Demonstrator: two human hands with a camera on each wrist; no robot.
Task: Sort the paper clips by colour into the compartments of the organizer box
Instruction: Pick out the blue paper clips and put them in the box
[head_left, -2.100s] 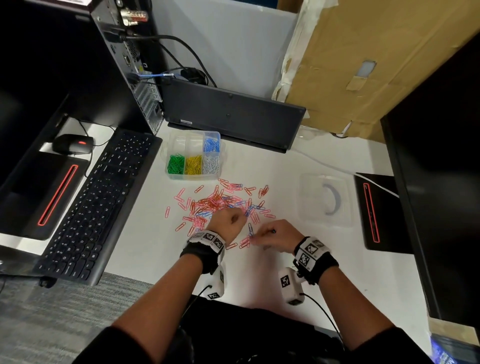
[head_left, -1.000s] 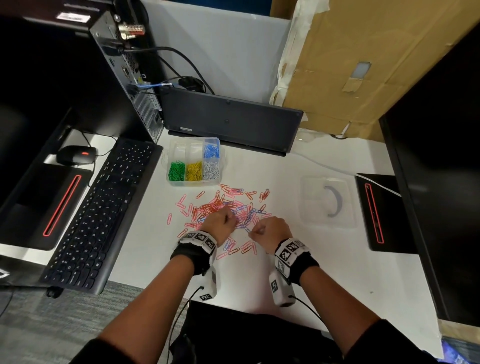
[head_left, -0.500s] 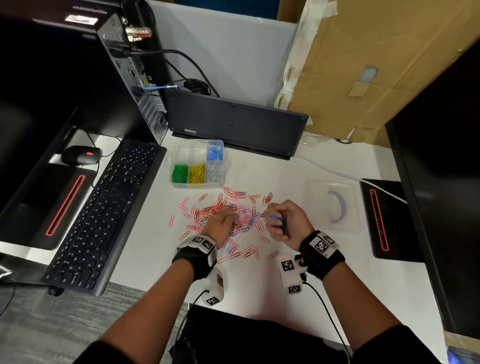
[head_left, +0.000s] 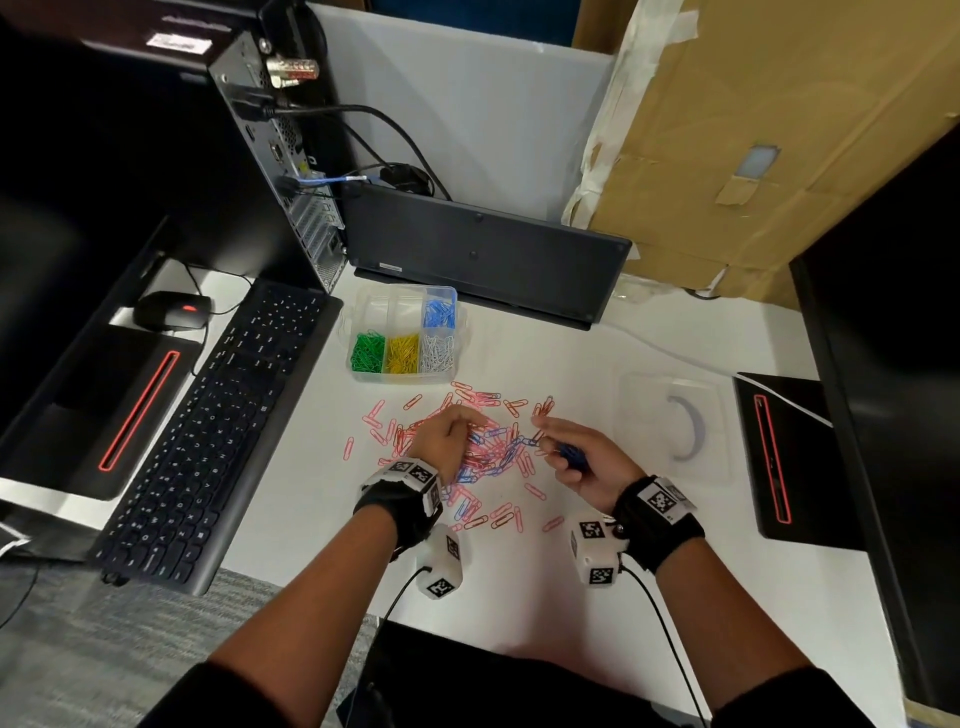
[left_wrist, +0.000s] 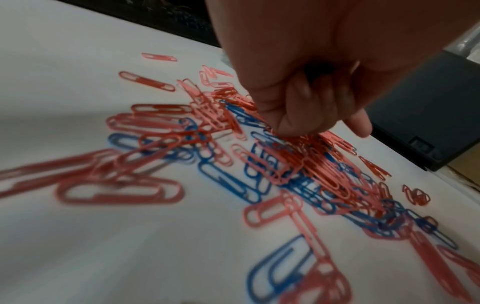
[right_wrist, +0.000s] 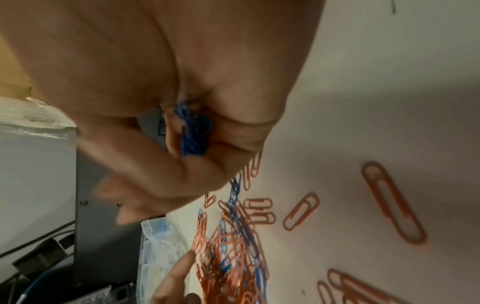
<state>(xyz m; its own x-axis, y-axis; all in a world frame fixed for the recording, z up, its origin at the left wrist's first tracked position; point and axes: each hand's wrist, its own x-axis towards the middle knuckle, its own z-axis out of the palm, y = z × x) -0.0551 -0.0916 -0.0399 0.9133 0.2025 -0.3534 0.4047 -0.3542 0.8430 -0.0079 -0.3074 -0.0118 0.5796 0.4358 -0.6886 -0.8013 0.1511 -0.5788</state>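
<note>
The right hand (head_left: 582, 457) curls round a bunch of blue clips (right_wrist: 193, 133), mostly hidden in the palm; the left hand (head_left: 447, 441) is bent over the red and blue pile (head_left: 488, 452), its fingertips (left_wrist: 293, 123) pinching clips, colour too blurry to tell; the organizer box (head_left: 410, 340) sits behind the pile.

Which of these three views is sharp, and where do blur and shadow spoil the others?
Head view: sharp, evenly lit, edges bent by the wide lens. Left wrist view: nearest red paper clips smeared. Right wrist view: right hand blurred, its shadow darkening the white desk.
</note>
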